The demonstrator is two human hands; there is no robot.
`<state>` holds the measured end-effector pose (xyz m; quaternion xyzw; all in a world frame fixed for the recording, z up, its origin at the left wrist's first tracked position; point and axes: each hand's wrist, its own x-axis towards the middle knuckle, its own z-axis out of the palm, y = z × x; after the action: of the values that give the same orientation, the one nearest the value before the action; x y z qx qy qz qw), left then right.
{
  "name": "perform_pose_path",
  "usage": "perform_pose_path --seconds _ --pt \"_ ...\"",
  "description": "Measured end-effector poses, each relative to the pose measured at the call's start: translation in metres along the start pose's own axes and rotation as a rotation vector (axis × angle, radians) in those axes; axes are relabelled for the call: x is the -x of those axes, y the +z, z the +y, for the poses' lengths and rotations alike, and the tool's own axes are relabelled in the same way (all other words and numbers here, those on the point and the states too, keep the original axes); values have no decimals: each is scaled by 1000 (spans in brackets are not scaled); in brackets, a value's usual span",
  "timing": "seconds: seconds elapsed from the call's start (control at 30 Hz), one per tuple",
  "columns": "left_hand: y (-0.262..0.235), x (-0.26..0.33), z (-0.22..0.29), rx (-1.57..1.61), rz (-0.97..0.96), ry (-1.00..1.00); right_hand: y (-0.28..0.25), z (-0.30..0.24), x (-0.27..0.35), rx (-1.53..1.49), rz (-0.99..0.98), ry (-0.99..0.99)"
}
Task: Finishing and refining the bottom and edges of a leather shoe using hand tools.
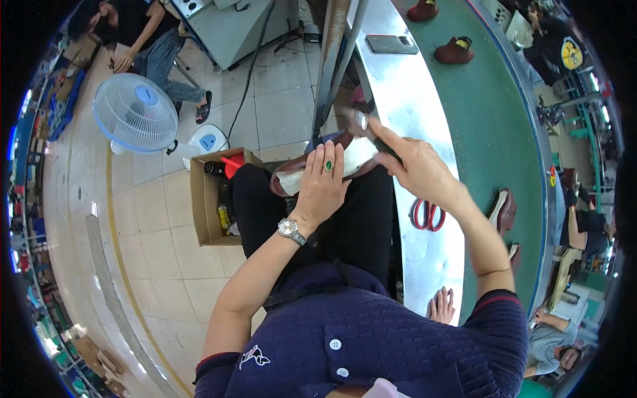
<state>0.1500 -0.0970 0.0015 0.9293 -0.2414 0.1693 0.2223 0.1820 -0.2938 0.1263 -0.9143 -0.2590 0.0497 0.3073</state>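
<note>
A dark red-brown shoe (284,180) rests upside down across my thighs, its pale underside (358,156) facing up. My left hand (322,186), with a green-stoned ring and a metal wristwatch (292,230), lies over the shoe and holds it, fingers stretched across the sole. In my right hand (421,169) is a hammer (390,148) with a dark handle, my fingers closed round it. The metal head hangs over the shoe's far edge; whether it touches is unclear. Red-handled scissors (428,215) lie on the metal bench top (424,265) beside my right forearm.
Left of my knee stands an open cardboard box (206,229) with assorted items. A fan (136,113) and a metal post (325,79) are farther off. A phone (391,44) lies on the bench, beside a green belt carrying shoes (455,50). Another person's hand (442,306) rests on the bench.
</note>
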Motion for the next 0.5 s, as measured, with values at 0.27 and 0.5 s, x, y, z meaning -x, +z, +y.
perform_pose_path --seconds 0.27,0.5 --pt "3 4 -1 -45 32 -6 15 1 -11 16 -143 133" --pt "6 -1 1 -99 18 -1 24 30 -11 93 -176 242"
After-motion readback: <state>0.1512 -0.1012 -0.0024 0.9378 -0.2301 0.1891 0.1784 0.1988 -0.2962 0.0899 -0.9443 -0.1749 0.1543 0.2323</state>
